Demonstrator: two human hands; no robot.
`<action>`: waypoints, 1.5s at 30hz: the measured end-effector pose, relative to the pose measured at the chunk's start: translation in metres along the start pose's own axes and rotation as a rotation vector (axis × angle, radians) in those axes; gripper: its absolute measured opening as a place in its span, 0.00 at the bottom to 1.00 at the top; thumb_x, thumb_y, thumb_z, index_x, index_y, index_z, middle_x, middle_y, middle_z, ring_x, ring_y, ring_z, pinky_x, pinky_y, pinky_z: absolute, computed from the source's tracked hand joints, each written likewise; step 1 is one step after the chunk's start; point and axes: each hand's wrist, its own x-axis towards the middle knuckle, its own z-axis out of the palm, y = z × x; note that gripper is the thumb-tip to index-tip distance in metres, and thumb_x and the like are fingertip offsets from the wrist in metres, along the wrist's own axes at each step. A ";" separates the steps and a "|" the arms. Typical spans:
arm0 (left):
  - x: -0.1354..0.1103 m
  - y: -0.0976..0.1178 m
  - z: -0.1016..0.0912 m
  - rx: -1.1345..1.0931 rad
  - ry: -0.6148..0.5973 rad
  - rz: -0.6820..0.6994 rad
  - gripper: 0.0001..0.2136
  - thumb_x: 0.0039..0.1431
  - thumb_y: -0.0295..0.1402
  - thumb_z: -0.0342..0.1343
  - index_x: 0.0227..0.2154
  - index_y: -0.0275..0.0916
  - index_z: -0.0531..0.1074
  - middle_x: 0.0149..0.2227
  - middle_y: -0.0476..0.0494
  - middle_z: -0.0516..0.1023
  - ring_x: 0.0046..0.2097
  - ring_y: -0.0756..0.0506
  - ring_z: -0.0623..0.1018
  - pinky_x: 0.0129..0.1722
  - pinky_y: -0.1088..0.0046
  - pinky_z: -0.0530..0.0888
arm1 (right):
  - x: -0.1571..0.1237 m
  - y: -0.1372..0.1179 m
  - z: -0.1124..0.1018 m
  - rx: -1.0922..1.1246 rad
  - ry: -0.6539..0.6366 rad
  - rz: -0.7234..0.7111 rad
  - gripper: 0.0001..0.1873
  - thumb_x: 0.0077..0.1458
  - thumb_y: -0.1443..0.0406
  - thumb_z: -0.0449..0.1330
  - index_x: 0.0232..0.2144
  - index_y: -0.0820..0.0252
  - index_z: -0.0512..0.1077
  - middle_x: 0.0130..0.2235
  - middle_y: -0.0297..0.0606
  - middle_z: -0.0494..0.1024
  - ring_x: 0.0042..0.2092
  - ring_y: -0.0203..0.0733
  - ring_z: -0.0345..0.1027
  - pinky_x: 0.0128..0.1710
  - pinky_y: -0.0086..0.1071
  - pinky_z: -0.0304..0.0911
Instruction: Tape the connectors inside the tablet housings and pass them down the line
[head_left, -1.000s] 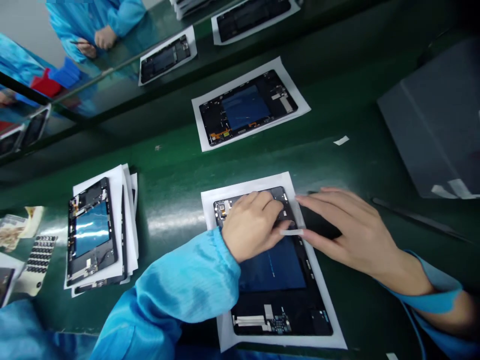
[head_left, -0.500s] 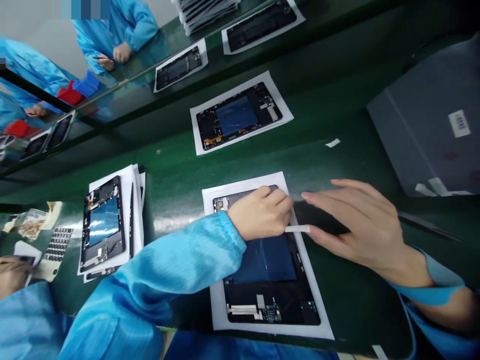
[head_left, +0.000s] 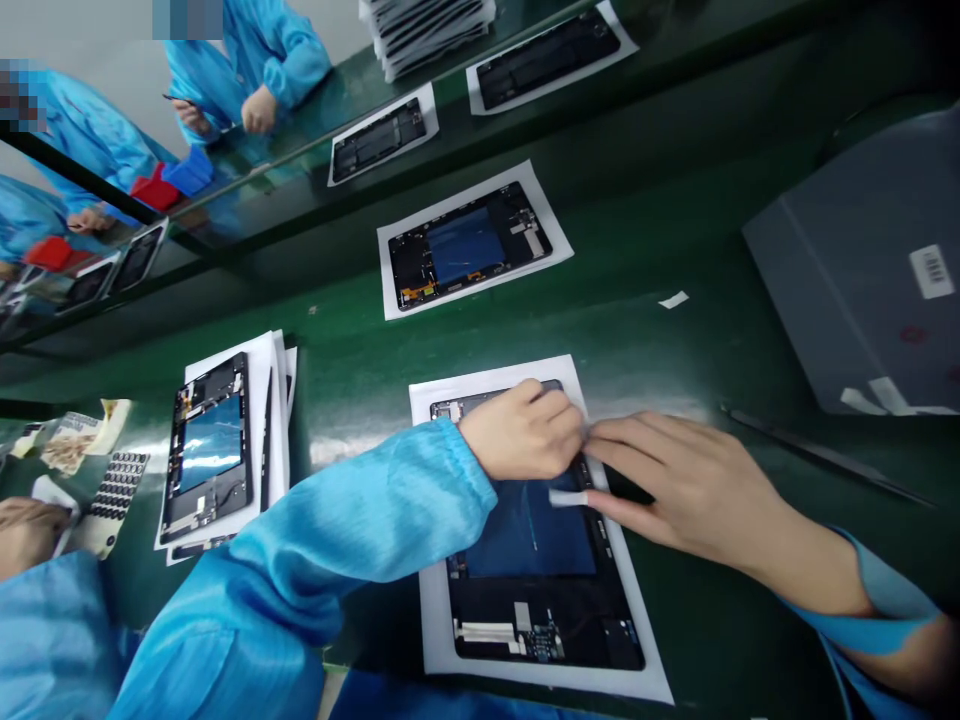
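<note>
A tablet with its back off (head_left: 551,630) lies on a white sheet (head_left: 442,630), showing a blue battery (head_left: 495,550) and circuit parts. Above its upper right edge, my left hand (head_left: 521,430) is closed with the fingers bent; whatever they hold is hidden. From the right comes my right hand (head_left: 675,480), its fingertips meeting the left hand's fingers. Its thumb is apart from the other fingers, with a small white strip (head_left: 568,497) clinging to the tip over the battery.
Another opened tablet (head_left: 469,245) lies farther back. To the left are stacked tablets on sheets (head_left: 206,440), a sheet of black pads (head_left: 120,490) and a co-worker's hand (head_left: 30,535). Tweezers (head_left: 825,455), a white scrap (head_left: 673,300) and a grey bin (head_left: 855,260) are right. Co-workers sit behind the shelf.
My right hand has moved left until its fingertips meet my left hand, carrying the white strip on its thumb over the battery. My left hand stays closed at nearly the same place.
</note>
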 end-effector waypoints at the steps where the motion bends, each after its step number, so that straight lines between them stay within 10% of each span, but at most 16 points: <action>1: -0.003 0.000 0.000 -0.025 -0.036 -0.058 0.15 0.68 0.24 0.45 0.27 0.36 0.72 0.29 0.44 0.72 0.32 0.46 0.69 0.31 0.65 0.57 | 0.001 -0.002 0.002 -0.029 -0.045 -0.012 0.16 0.61 0.56 0.58 0.43 0.63 0.72 0.45 0.43 0.76 0.42 0.43 0.69 0.40 0.36 0.64; 7: -0.019 0.004 0.001 -0.235 -0.139 -0.365 0.14 0.70 0.32 0.44 0.36 0.37 0.76 0.36 0.43 0.75 0.38 0.45 0.73 0.38 0.67 0.69 | 0.008 -0.007 0.006 -0.164 -0.168 -0.037 0.24 0.62 0.54 0.55 0.52 0.68 0.70 0.47 0.48 0.74 0.43 0.49 0.65 0.40 0.41 0.61; 19: -0.034 0.024 0.008 -0.106 0.116 -0.368 0.10 0.68 0.29 0.50 0.39 0.34 0.77 0.42 0.43 0.80 0.43 0.45 0.76 0.42 0.68 0.73 | 0.014 -0.012 0.001 -0.205 -0.213 -0.055 0.24 0.62 0.55 0.54 0.52 0.68 0.71 0.45 0.48 0.74 0.42 0.50 0.64 0.40 0.43 0.62; 27: -0.044 0.032 0.005 -0.185 0.088 -0.408 0.14 0.68 0.34 0.49 0.49 0.32 0.74 0.50 0.39 0.78 0.52 0.42 0.74 0.53 0.64 0.70 | 0.015 -0.006 -0.004 0.008 0.082 0.132 0.22 0.56 0.69 0.62 0.53 0.59 0.69 0.43 0.40 0.77 0.42 0.41 0.72 0.42 0.35 0.68; 45: -0.034 0.034 0.012 -0.232 0.187 -0.465 0.12 0.67 0.31 0.50 0.44 0.30 0.76 0.46 0.40 0.80 0.51 0.42 0.76 0.53 0.63 0.72 | 0.041 -0.029 -0.001 -0.348 -0.249 -0.048 0.10 0.59 0.72 0.57 0.42 0.67 0.75 0.30 0.37 0.71 0.31 0.39 0.62 0.32 0.35 0.58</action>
